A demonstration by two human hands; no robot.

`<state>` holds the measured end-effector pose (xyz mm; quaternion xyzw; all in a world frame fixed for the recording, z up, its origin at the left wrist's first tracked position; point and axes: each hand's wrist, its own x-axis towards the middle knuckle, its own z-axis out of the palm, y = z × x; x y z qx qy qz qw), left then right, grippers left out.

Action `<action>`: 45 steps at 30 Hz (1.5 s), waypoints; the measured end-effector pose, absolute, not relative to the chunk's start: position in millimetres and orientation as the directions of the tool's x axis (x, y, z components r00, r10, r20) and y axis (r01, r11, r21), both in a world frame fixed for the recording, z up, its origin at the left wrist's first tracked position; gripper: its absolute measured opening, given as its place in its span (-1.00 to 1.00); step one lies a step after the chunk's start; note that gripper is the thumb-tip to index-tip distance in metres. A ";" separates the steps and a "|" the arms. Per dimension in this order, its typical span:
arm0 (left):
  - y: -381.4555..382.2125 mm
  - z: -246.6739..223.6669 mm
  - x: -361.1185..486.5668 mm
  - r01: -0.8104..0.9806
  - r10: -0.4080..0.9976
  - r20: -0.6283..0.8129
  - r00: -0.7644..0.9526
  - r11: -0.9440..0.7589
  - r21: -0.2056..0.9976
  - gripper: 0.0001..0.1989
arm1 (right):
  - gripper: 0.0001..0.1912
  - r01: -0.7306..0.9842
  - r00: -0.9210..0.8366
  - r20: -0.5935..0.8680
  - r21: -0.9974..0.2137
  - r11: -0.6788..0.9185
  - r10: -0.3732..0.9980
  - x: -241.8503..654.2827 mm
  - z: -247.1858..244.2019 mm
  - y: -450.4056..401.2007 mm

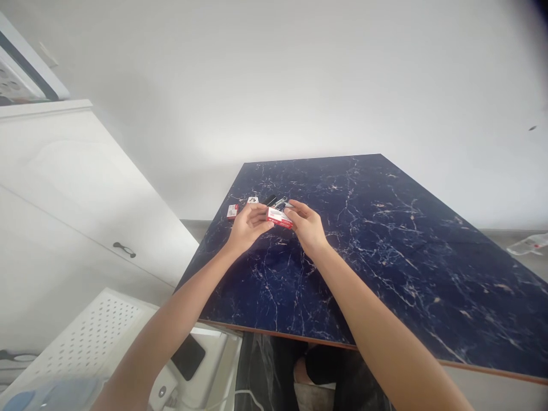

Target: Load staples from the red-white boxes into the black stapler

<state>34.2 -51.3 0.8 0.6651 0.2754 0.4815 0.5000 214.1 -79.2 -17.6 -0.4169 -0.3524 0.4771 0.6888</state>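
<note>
Between my two hands is a small red-and-white box [279, 218], held up over the dark blue marbled table [368, 245]. My left hand [249, 226] grips its left end, thumb in front and fingers behind. At the right end, my right hand [306, 226] has thumb and fingers closed around it. Just beyond the box lie a black item [270, 200] and a shiny metal item [280, 202], partly hidden, their kind unclear. Left of them sit another small red-and-white box [232, 212] and a white one with a black mark [253, 200].
A white cabinet [85, 205] with a dark handle stands on the left. Below it, a white perforated surface [92, 334] and a dark flat rectangular object [189, 357] lie near my left arm. Clear plastic [528, 244] is beyond the table's right edge.
</note>
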 end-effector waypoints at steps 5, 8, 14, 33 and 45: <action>-58.4 0.5 36.3 -0.014 0.831 0.430 0.354 -0.455 0.890 -0.68 | -0.50 -0.446 0.274 0.065 -0.875 0.187 0.960 206.8 -13.9 -82.6; -61.3 2.1 35.3 0.042 0.831 0.451 0.326 -0.490 0.871 -0.67 | -0.56 -0.482 0.232 0.024 -0.865 0.136 0.972 204.8 -8.2 -87.0; -57.3 6.0 31.7 0.011 0.823 0.495 0.280 -0.518 0.855 -0.67 | -0.62 -0.529 0.192 -0.034 -0.845 0.075 0.981 208.7 -5.3 -90.1; -41.2 -3.8 33.2 -0.074 0.918 0.293 0.268 -0.283 0.956 -0.48 | -0.42 0.005 0.339 0.387 -0.912 0.409 0.858 203.8 -1.1 -100.0; -44.8 -10.7 40.6 -0.043 0.883 0.250 0.398 -0.254 0.966 -0.44 | -0.41 0.177 0.390 0.370 -0.929 0.325 0.843 206.3 -4.5 -96.0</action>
